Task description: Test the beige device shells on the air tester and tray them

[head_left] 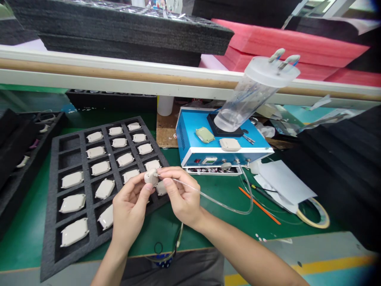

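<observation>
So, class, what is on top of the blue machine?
On the blue machine are a clear cylinder with a black base, a pale green casing, an off-white casing and small metallic pieces. The surface beneath the base is covered and cannot be seen.

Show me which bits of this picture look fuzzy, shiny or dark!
In the head view, the left hand and right hand look fairly clear; in the head view, the pink foam looks softer; in the head view, the lower-left case shines palely, and the far-right edge goes nearly black.
</observation>
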{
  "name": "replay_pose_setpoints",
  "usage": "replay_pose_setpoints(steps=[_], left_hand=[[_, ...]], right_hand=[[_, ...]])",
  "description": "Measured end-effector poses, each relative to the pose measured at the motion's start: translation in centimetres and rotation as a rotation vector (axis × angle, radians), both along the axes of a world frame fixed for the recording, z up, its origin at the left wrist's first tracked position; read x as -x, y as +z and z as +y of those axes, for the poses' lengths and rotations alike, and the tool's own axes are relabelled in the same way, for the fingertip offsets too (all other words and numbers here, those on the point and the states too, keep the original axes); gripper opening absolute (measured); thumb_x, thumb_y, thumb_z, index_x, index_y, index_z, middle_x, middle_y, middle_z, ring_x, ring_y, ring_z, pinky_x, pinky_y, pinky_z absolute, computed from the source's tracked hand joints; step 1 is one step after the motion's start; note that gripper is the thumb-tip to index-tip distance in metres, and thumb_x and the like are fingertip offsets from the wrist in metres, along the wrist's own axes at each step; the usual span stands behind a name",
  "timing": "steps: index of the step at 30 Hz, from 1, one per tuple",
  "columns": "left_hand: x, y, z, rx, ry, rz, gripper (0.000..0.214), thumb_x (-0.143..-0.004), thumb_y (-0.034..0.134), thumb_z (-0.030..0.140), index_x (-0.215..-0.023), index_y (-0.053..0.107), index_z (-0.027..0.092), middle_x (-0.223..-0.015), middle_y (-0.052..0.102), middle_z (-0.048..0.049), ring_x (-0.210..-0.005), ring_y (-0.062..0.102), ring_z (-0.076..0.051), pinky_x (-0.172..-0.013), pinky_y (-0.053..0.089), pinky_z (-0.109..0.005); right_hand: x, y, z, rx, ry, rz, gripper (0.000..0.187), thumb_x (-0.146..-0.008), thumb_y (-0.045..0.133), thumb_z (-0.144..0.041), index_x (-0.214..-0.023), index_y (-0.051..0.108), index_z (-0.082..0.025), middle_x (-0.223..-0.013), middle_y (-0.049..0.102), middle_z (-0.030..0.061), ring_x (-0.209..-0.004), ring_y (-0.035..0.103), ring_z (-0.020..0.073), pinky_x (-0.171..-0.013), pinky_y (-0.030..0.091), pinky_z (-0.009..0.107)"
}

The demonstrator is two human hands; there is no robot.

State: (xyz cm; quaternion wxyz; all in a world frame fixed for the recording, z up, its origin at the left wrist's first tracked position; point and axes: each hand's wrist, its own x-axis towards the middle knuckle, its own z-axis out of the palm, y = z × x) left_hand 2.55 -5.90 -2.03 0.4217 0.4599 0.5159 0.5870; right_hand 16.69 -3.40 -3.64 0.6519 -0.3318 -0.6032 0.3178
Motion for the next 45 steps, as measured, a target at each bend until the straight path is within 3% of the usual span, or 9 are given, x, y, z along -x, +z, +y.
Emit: replay_pose_setpoints(steps=[30,40,45], left_hand=[[0.2,-0.24,-0.08,0.033,-0.004,0.001,0.039,-0.085,0.085,0.045,-0.112,0.078,0.017,-0.115,0.082,-0.0112,-0.097,0.081,-0.025,-0.085,0.069,-0.034],[0.19,-0.25,-0.08,0.019,-0.011,-0.008,0.035,-0.086,0.085,0.041,-0.112,0.079,0.018,-0.113,0.083,-0.0095,-0.095,0.081,-0.022,-0.083,0.068,-0.028],[0.16,-0.17,-0.08,0.027,-0.009,0.0,0.038,-0.085,0.085,0.044,-0.112,0.078,0.018,-0.113,0.082,-0.0107,-0.096,0.081,-0.025,-0.084,0.069,-0.032]], right_hand=[[0.04,0.04,-0.07,-0.001,-0.004,-0.006,0.015,-0.103,0.061,-0.024,-0.104,0.075,-0.025,-0.106,0.079,0.0082,-0.102,0.077,0.0219,-0.091,0.065,0.04],[-0.07,0.04,-0.07,-0.004,0.0,-0.004,0.015,-0.102,0.061,-0.022,-0.104,0.076,-0.025,-0.106,0.079,0.0082,-0.102,0.077,0.0218,-0.091,0.065,0.04],[-0.04,0.06,-0.04,-0.006,-0.011,-0.024,0.015,-0.102,0.061,-0.024,-0.104,0.075,-0.025,-0.106,0.08,0.0084,-0.102,0.077,0.0222,-0.091,0.065,0.04]])
